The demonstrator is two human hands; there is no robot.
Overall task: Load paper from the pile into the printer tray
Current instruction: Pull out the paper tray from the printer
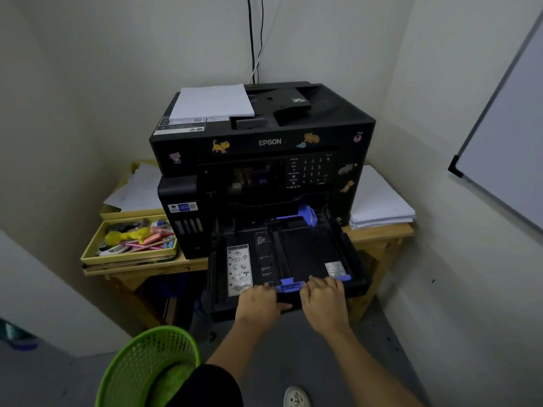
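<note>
A black Epson printer [264, 142] stands on a wooden table. Its paper tray [308, 251] is pulled out toward me and holds no paper; blue guides sit at its front and back. My left hand [258, 301] grips the tray's front edge, thumb underneath. My right hand [324, 298] rests on the same edge beside the blue front guide [289, 286]. A pile of white paper [379, 201] lies on the table right of the printer. Another white stack [211, 102] lies on top of the printer.
A yellow box [129, 257] of pens and small items sits left of the printer, with loose sheets [138, 186] behind it. A green mesh basket [150, 368] stands on the floor at lower left. A whiteboard [505, 136] hangs on the right wall.
</note>
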